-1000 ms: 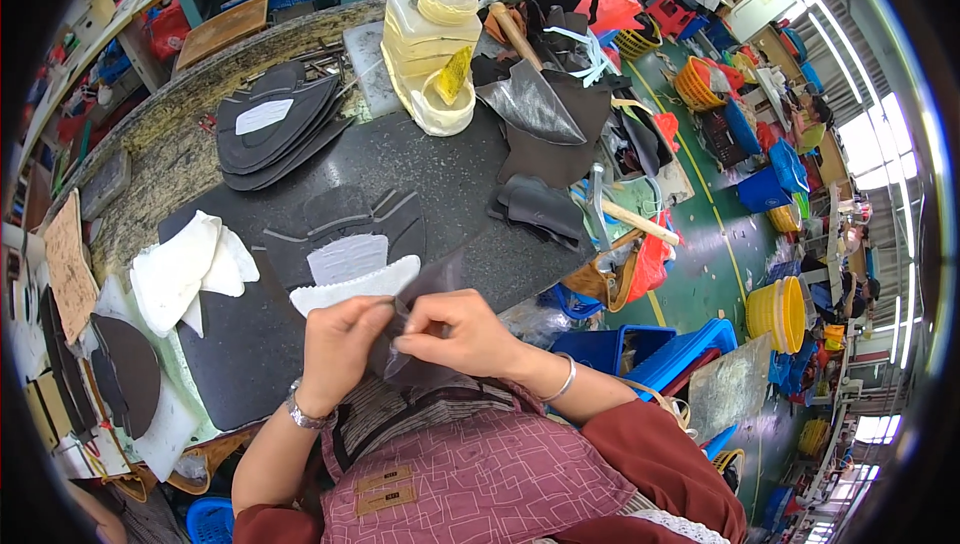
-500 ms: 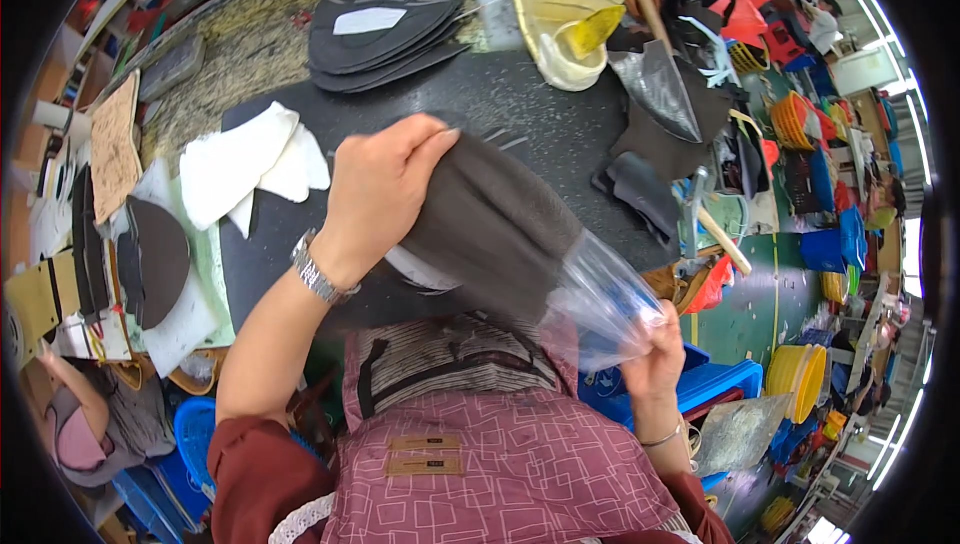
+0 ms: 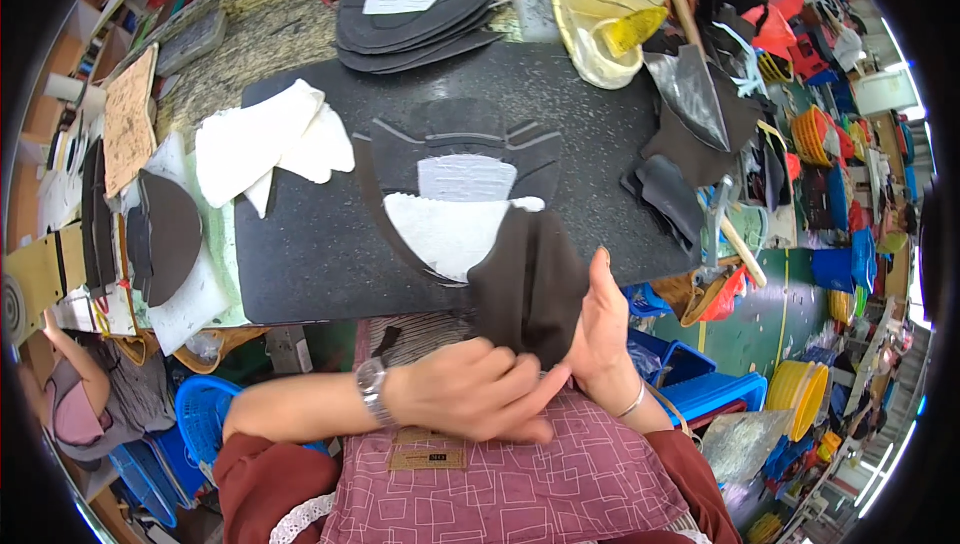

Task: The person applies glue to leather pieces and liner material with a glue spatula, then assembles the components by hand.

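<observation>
A dark brown fabric piece (image 3: pixel 530 284) hangs folded in front of my apron, over the near edge of the black mat. My left hand (image 3: pixel 475 389), a little blurred, has its bent fingers closed at the fabric's lower end. At the fabric's right side, my right hand (image 3: pixel 600 339) holds it with the thumb pointing up and the other fingers hidden behind. Flat on the mat lies a curved black panel (image 3: pixel 470 134) with a grey patch (image 3: pixel 465 179) and a white layer (image 3: pixel 435 234); the fabric covers its lower right part.
A stack of black panels (image 3: pixel 415 24) lies at the back. White cloth pieces (image 3: pixel 270 144) are on the left, a yellowed tub (image 3: pixel 610 54) and a trowel-like blade (image 3: pixel 690 94) at the back right. A hammer (image 3: pixel 740 249) rests at the right edge. Another person (image 3: pixel 85 384) is at lower left.
The fabric has come down toward my body, uncovering the panel on the mat. My left hand has dropped from its upper end to its lower end. The clear plastic film no longer shows.
</observation>
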The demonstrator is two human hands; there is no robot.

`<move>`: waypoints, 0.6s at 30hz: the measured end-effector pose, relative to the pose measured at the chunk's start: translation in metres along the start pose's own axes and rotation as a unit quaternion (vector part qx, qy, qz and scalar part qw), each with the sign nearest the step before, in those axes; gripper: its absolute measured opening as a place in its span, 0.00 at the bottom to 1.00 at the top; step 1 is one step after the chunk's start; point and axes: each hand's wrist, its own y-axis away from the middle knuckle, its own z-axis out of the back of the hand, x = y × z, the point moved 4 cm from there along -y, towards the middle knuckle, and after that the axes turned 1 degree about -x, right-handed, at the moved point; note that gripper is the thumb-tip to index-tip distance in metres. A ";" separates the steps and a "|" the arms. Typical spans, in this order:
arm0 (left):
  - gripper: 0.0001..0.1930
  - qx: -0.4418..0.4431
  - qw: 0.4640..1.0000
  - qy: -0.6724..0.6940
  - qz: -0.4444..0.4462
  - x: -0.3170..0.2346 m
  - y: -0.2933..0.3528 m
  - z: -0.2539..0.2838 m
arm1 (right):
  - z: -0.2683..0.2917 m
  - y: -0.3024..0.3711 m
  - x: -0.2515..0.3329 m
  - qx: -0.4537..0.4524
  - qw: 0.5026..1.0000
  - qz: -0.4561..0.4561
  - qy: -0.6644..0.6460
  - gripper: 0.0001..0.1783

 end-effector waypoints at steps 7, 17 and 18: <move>0.29 -0.205 0.340 0.734 0.551 0.051 0.060 -0.009 | -0.035 -0.006 -0.021 0.041 0.994 -0.073 0.068 0.29; 0.07 -0.283 0.571 0.427 0.642 0.066 0.079 0.014 | -0.026 0.026 0.030 -0.228 0.756 0.233 0.567 0.09; 0.07 -0.307 0.579 0.417 0.630 0.057 0.069 0.027 | -0.041 0.029 0.027 -0.213 0.723 0.242 0.612 0.07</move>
